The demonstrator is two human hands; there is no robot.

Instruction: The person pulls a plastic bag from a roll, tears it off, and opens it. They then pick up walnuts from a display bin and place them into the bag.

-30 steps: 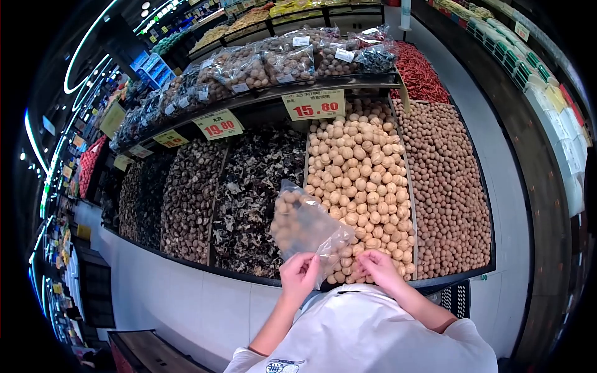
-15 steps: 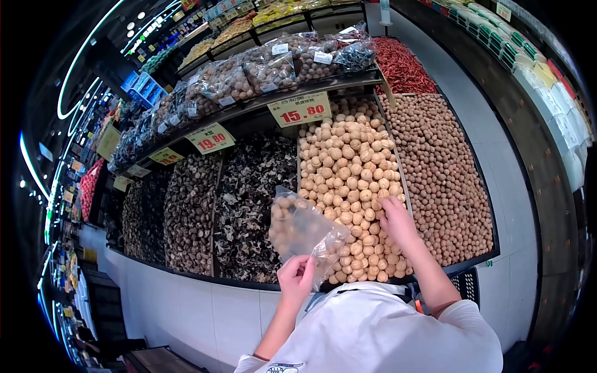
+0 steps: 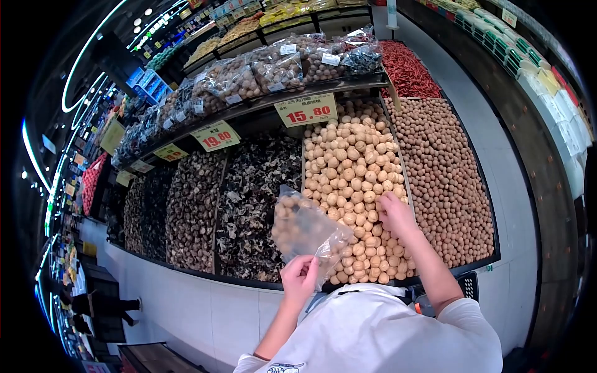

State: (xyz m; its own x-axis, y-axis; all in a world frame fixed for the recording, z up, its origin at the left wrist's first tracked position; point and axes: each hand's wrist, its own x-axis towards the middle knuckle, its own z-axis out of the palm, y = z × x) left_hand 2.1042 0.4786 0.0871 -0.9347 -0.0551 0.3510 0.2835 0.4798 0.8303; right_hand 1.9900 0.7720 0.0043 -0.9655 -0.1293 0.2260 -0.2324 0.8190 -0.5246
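A clear plastic bag (image 3: pixel 311 227) with several round, pale brown nuts in its far end hangs from my left hand (image 3: pixel 300 275). The thumb and fingers of that hand pinch its rim. To the right, my right hand (image 3: pixel 397 214) is over the bin of walnuts (image 3: pixel 351 155), near its right divider. Its fingers are bent down and closed on a walnut at the surface of the heap; the fingertips are partly hidden.
Right of the walnuts lie small brown balls (image 3: pixel 441 168), with red dried chillies (image 3: pixel 407 65) behind. Black dried fungus (image 3: pixel 261 186) fills the bin on the left. A shelf of bagged goods (image 3: pixel 273 71) with price signs (image 3: pixel 306 110) overhangs the back. A person (image 3: pixel 106 304) walks at far left.
My right hand's fingers have curled in at the walnuts. My left hand and the bag stay nearly still. A walking person has come into view at lower left, and the view has shifted slightly.
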